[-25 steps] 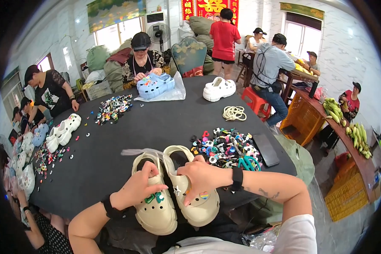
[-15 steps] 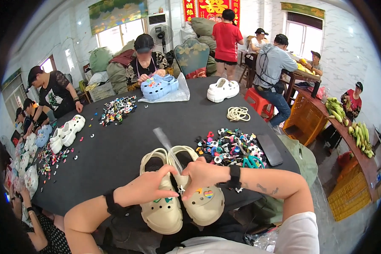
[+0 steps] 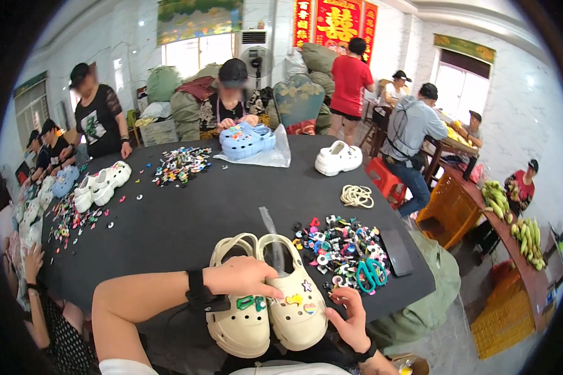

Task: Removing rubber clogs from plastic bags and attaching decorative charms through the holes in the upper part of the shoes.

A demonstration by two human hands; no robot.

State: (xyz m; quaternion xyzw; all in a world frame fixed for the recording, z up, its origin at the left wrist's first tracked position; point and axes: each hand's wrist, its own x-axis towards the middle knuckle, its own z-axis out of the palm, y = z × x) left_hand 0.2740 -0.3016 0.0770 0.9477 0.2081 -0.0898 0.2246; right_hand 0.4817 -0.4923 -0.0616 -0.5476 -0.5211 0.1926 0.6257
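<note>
Two cream clogs stand side by side before me. The left clog (image 3: 239,328) carries green charms; the right clog (image 3: 301,331) has a star, a yellow charm and a rainbow heart. My left hand (image 3: 244,277) reaches across the left clog and grips the right clog's upper edge, thumb on top, other fingertips hidden in its opening. A clear plastic strip (image 3: 269,224) sticks up from that opening. My right hand (image 3: 350,315) is beside the right clog, thumb and fingers apart, nothing visible in them. Just beyond it lies a pile of mixed shoe charms (image 3: 341,247).
Teal-handled scissors (image 3: 371,275) and a dark phone-like slab (image 3: 396,252) lie by the pile. Farther off are a cord coil (image 3: 357,196), a white clog (image 3: 338,159), blue clogs (image 3: 248,141), another charm pile (image 3: 181,165) and white clogs (image 3: 101,186). Other people work around the table.
My right hand has left the right clog's top and moved right, opening. A star charm now shows there. My left hand stays at the clogs. The view has shifted.
</note>
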